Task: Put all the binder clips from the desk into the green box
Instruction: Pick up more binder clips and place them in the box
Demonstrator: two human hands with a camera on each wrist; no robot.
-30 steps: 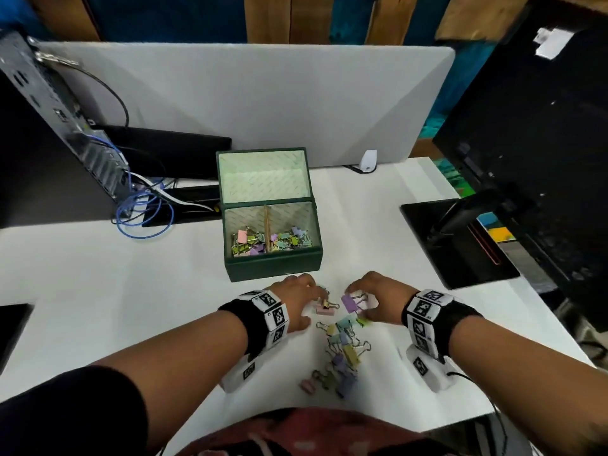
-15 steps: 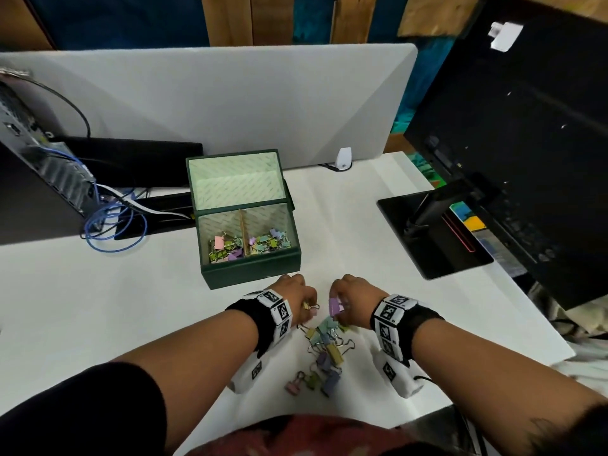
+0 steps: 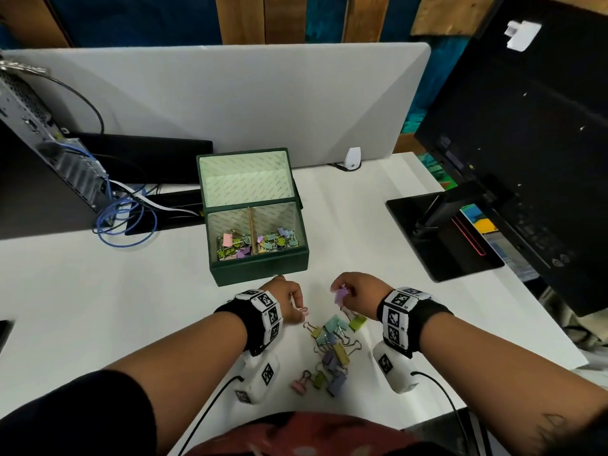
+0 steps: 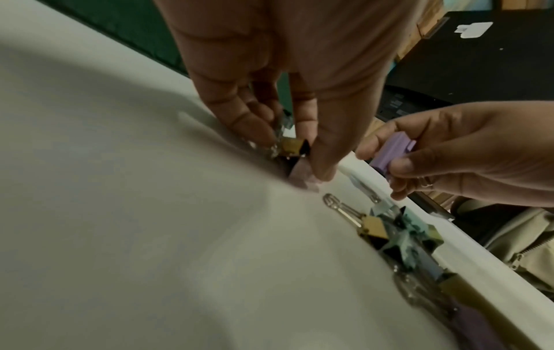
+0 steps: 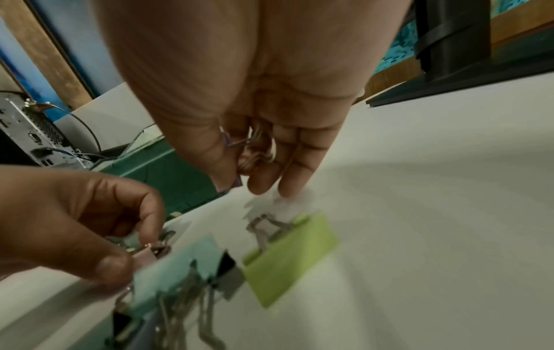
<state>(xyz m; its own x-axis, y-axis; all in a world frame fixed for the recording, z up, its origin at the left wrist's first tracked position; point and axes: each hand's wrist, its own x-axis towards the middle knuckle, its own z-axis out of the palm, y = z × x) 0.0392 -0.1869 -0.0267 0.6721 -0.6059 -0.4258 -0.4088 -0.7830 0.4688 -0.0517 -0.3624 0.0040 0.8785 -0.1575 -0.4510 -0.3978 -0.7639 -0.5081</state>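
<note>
Small lilac metal binder clip (image 3: 340,295) now pinched in right hand (image 3: 357,296), lifted off white desk (image 3: 98,307); a second ago it was down at the pile. Left hand (image 3: 283,302) fingertips pinch a pink and a yellow-brown clip (image 4: 292,145), also raised. Loose pile of pastel clips (image 3: 330,352) remains just behind both hands. Open dark green box (image 3: 260,268), already part-filled, sits near ahead; likely carry next.
</note>
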